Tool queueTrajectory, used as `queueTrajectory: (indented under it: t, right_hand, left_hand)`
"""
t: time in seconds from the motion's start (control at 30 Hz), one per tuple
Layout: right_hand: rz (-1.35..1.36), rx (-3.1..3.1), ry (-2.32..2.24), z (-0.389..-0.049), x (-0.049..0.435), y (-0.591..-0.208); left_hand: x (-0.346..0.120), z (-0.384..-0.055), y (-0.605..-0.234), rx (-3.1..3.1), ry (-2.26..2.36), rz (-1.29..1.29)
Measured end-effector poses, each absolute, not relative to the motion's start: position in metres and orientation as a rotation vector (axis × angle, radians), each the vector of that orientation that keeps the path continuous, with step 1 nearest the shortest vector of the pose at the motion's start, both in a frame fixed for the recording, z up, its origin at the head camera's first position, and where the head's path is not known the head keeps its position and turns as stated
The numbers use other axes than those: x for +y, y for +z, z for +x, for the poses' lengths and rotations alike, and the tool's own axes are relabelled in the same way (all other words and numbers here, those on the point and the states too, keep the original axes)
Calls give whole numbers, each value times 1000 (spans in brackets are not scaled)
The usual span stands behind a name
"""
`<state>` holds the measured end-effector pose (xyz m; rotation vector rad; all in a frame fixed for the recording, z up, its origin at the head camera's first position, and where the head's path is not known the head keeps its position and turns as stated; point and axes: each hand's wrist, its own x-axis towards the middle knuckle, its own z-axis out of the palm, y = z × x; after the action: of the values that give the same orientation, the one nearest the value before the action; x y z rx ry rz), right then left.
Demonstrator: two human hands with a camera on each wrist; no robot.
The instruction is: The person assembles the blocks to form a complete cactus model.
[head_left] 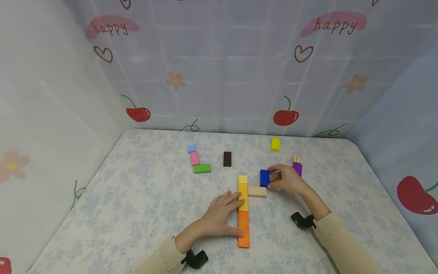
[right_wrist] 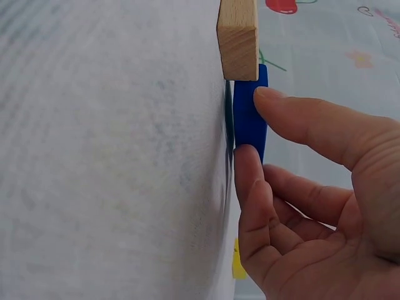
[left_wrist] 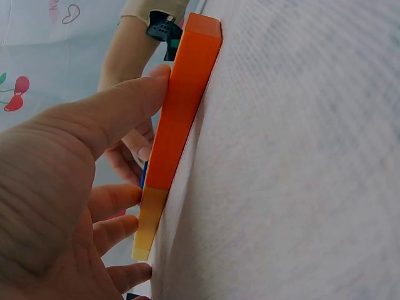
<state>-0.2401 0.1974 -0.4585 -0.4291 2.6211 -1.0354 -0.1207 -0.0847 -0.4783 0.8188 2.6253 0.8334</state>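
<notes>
My left hand [head_left: 220, 217] lies spread across a straight row of blocks, its thumb on the orange block [head_left: 243, 229] and its fingertips on the yellow-orange block [head_left: 243, 205]. A pale yellow block [head_left: 242, 179] caps the row's far end. Thumb and fingers of my right hand [head_left: 287, 179] hold a blue block [head_left: 264, 178] at its right side. In the right wrist view the thumb lies on the blue block [right_wrist: 249, 115] close to the end of a plain wooden block [right_wrist: 238, 44]. That wooden block [head_left: 257, 191] sticks out rightward from the row.
Back left, a light blue block [head_left: 191, 149], a pink block [head_left: 195, 158] and a green block [head_left: 202, 168] form a chain. A dark brown block [head_left: 227, 159] lies alone. Beyond my right hand are a purple block [head_left: 297, 168], a ridged wooden piece [head_left: 296, 159] and a bright yellow block [head_left: 275, 144].
</notes>
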Motion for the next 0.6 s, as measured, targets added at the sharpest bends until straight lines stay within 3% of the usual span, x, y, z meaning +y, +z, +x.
queueTrajectory:
  t: [0.6]
  right_hand:
    - [-493,2608,-1064,-240,198,-461]
  left_hand:
    - [-85,-121,-479,2627,834,823]
